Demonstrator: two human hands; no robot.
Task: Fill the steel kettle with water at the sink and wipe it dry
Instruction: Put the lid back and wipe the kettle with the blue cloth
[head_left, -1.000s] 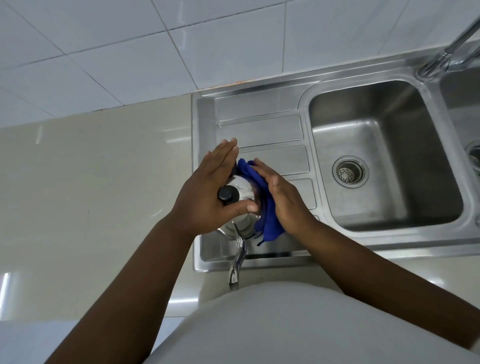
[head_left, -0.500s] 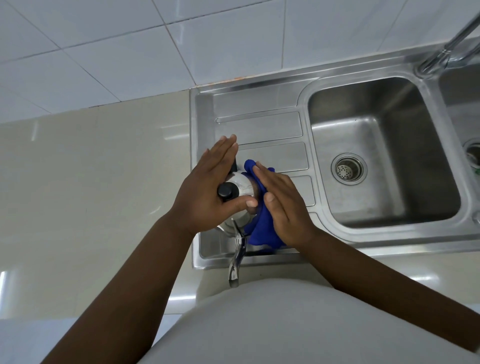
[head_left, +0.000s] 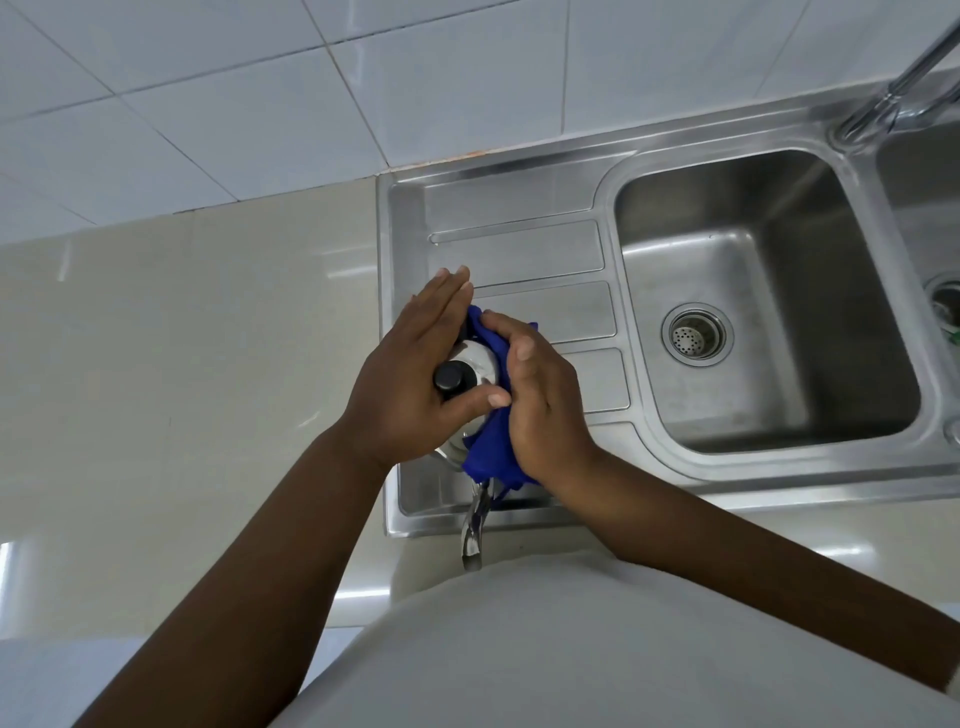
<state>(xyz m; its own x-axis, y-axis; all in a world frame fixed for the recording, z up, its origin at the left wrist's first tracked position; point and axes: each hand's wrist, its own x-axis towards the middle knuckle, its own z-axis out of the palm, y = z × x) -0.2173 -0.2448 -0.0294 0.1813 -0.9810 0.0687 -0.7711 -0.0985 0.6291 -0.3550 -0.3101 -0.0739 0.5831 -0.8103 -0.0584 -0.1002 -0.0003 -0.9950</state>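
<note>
Countertop (head_left: 182, 322): pale, glossy stone, bare in the part visible left of the sink unit.

Left hand (head_left: 410, 379): laid over the left side and top of the steel kettle (head_left: 475, 364), fingers (head_left: 441, 296) extended and close together toward the far edge of the drainboard, thumb (head_left: 483, 400) folded across the front of the lid just below the black knob (head_left: 449, 376). It steadies the kettle by flat pressure and does not wrap it fully.

The kettle stands on the drainboard (head_left: 519, 249), toward its near edge and left of the basin (head_left: 769, 312). A bright metal part, spout or handle, I cannot tell which, projects over the near edge of the sink unit toward the person.

Blue cloth (head_left: 493, 452): bunched against the kettle's right flank, a corner showing beyond the fingertips at the far side, the rest hanging at the near side.

Right hand (head_left: 540, 400): curled, pressing the cloth onto the kettle wall, fingers bent around the body.

The basin holds no standing water; the tap (head_left: 904, 73) at the far right corner shows no flow.

Judgement: the filling step appears done, though the water level is hidden under the lid; the drying step is in hand. The next move likely calls for carrying the cloth round the remaining surface, with the left hand re-seated so covered metal is reached, and the base and projecting part wiped last.
</note>
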